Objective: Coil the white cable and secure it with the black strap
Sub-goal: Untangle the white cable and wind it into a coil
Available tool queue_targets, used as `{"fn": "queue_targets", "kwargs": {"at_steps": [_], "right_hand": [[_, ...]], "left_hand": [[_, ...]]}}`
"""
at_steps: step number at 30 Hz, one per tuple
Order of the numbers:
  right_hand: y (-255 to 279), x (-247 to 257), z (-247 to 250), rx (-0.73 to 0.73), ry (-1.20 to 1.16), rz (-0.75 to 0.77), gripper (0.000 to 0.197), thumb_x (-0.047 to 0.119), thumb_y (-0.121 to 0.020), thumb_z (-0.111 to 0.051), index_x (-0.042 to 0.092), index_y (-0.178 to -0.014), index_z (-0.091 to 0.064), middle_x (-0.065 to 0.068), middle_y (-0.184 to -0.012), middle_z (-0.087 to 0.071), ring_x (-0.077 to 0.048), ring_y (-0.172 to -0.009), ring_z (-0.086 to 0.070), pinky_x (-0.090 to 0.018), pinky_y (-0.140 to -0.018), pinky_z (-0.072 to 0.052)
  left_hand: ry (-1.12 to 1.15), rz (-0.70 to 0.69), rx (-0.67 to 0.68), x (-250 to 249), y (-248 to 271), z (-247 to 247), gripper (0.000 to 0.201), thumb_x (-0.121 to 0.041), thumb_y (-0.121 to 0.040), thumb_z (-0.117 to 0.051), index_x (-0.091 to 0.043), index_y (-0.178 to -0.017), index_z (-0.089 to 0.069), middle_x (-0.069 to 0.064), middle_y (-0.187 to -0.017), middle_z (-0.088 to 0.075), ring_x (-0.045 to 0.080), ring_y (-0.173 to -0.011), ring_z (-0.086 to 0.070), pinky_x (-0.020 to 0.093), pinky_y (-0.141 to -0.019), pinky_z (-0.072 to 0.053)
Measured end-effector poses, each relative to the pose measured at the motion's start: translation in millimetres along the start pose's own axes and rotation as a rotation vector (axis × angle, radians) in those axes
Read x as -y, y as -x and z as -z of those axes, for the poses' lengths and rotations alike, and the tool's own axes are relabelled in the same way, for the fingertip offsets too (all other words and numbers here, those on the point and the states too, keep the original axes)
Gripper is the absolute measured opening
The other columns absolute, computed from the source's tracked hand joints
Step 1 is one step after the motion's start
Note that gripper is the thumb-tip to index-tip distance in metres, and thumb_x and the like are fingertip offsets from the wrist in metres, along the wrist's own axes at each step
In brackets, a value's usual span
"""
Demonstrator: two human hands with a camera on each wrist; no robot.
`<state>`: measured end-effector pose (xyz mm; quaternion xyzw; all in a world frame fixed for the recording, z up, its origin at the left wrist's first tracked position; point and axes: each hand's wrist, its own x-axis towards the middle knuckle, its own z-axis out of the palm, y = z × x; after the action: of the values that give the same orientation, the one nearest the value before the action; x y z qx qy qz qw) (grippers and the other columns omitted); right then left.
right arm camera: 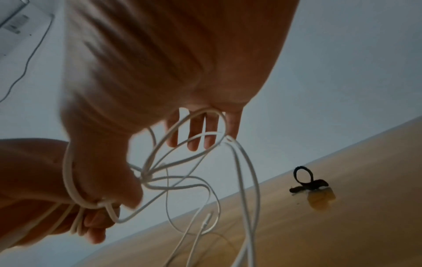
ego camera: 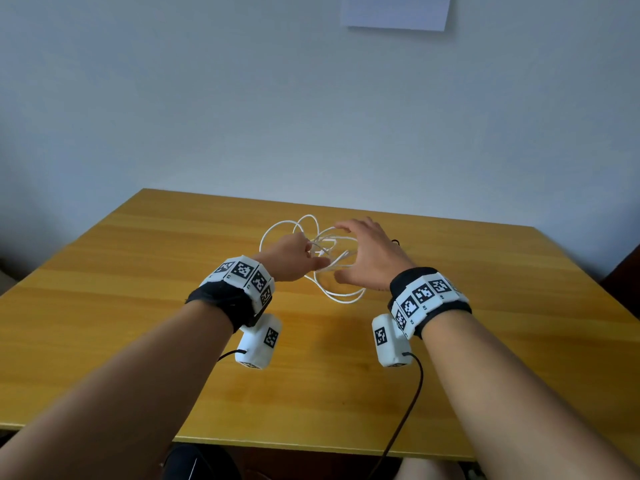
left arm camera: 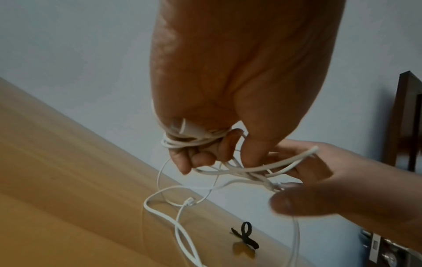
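Observation:
The white cable [ego camera: 341, 294] hangs in loose tangled loops between my two hands, above the middle of the wooden table [ego camera: 138, 306]. My left hand [ego camera: 294, 258] has its fingers [left arm camera: 182, 162] curled round a bundle of strands, and a white plug [left arm camera: 187, 126] lies against the palm. My right hand [ego camera: 367, 251] is spread, its fingers [right arm camera: 194, 139] straight, with cable loops [right arm camera: 182, 155] draped over them. The black strap [left arm camera: 245, 236] lies looped on the table beyond my right hand, near the far edge [right arm camera: 306, 180]. In the head view only its tip [ego camera: 395, 241] shows.
The table stands against a pale wall with a sheet of paper [ego camera: 394, 10] pinned high up. A dark wooden frame [left arm camera: 406, 117] stands at the right. A dark cord [ego camera: 408, 403] hangs from the right wrist camera over the near table edge.

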<state>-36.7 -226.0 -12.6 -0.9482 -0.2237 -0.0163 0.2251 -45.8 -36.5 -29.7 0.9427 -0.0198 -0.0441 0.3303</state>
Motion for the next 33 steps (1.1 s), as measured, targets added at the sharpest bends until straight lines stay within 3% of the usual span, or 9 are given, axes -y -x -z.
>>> {"fn": "queue_targets", "kwargs": {"at_steps": [3,7,10,14,19,23,26,29,33], "right_hand": [[0,4,1,-0.004,-0.202,-0.014,0.062,0.041,-0.08,-0.064,0.033,-0.14,-0.05,0.009,-0.131,-0.053,-0.012,-0.12,-0.056,-0.041,-0.1,-0.051],[-2,9,4,-0.11,-0.418,-0.016,0.034,0.031,-0.096,-0.056,0.025,-0.128,-0.062,0.003,-0.117,-0.062,-0.012,-0.095,-0.065,-0.032,-0.082,-0.052],[-5,9,4,-0.221,-0.482,-0.022,0.039,0.029,-0.096,-0.062,0.02,-0.134,-0.058,0.002,-0.124,-0.06,-0.009,-0.096,-0.063,-0.022,-0.079,-0.048],[-6,5,1,-0.206,-0.514,-0.083,0.053,0.036,-0.089,-0.072,0.023,-0.137,-0.054,0.009,-0.127,-0.059,-0.008,-0.095,-0.067,-0.03,-0.086,-0.053],[-9,3,-8,-0.065,-0.44,-0.05,0.036,0.053,-0.086,-0.069,0.024,-0.106,-0.07,0.012,-0.099,-0.073,-0.01,-0.08,-0.067,-0.037,-0.07,-0.058],[-12,1,-9,-0.08,-0.415,-0.059,0.024,0.038,-0.099,-0.064,0.022,-0.084,-0.073,0.014,-0.055,-0.066,-0.001,-0.048,-0.053,-0.025,-0.061,-0.044],[-15,0,-9,-0.075,-0.372,-0.09,0.031,0.042,-0.102,-0.059,0.018,-0.091,-0.075,0.003,-0.069,-0.075,0.001,-0.048,-0.057,-0.023,-0.055,-0.043],[-18,0,-12,-0.048,-0.432,-0.101,0.033,0.041,-0.103,-0.058,0.015,-0.09,-0.073,0.002,-0.074,-0.078,-0.003,-0.053,-0.067,-0.021,-0.055,-0.049],[-19,-5,-14,-0.021,-0.55,-0.102,0.036,0.038,-0.101,-0.062,0.005,-0.092,-0.073,-0.003,-0.078,-0.079,-0.018,-0.066,-0.077,-0.028,-0.06,-0.059]], "left_hand": [[0.006,0.006,-0.073,1,1,-1,0.045,-0.037,-0.082,-0.08,-0.015,-0.065,-0.044,0.001,-0.062,-0.048,0.015,-0.052,-0.04,0.029,-0.052,-0.032],[-0.03,0.004,-0.175,-5,7,-1,0.049,-0.033,-0.074,-0.087,-0.015,-0.064,-0.042,0.0,-0.059,-0.045,0.015,-0.05,-0.037,0.027,-0.048,-0.028],[-0.038,-0.018,-0.236,-9,11,1,0.064,-0.043,-0.068,-0.089,-0.015,-0.054,-0.033,-0.002,-0.05,-0.033,0.015,-0.046,-0.028,0.028,-0.046,-0.021],[0.062,0.004,-0.297,-11,11,6,0.07,-0.047,-0.062,-0.091,-0.017,-0.052,-0.028,-0.002,-0.05,-0.03,0.016,-0.046,-0.024,0.028,-0.045,-0.02],[0.146,0.004,-0.343,-11,8,7,0.06,-0.034,-0.069,-0.088,-0.017,-0.058,-0.032,-0.003,-0.053,-0.03,0.014,-0.049,-0.024,0.025,-0.044,-0.02],[0.212,0.001,-0.293,-5,6,3,0.07,-0.051,-0.063,-0.089,-0.019,-0.059,-0.028,-0.004,-0.055,-0.027,0.016,-0.051,-0.023,0.03,-0.049,-0.023],[0.223,0.005,-0.267,-4,4,1,0.066,-0.054,-0.067,-0.086,-0.018,-0.058,-0.031,-0.005,-0.051,-0.032,0.014,-0.047,-0.026,0.029,-0.048,-0.026],[0.305,0.007,-0.263,-1,1,1,0.053,-0.046,-0.071,-0.086,-0.016,-0.067,-0.043,-0.015,-0.047,-0.055,0.002,-0.038,-0.035,0.018,-0.039,-0.029],[0.436,-0.024,-0.216,3,-3,2,0.055,-0.036,-0.075,-0.086,-0.02,-0.065,-0.035,-0.009,-0.072,-0.073,0.002,-0.04,-0.034,0.021,-0.042,-0.031]]}}
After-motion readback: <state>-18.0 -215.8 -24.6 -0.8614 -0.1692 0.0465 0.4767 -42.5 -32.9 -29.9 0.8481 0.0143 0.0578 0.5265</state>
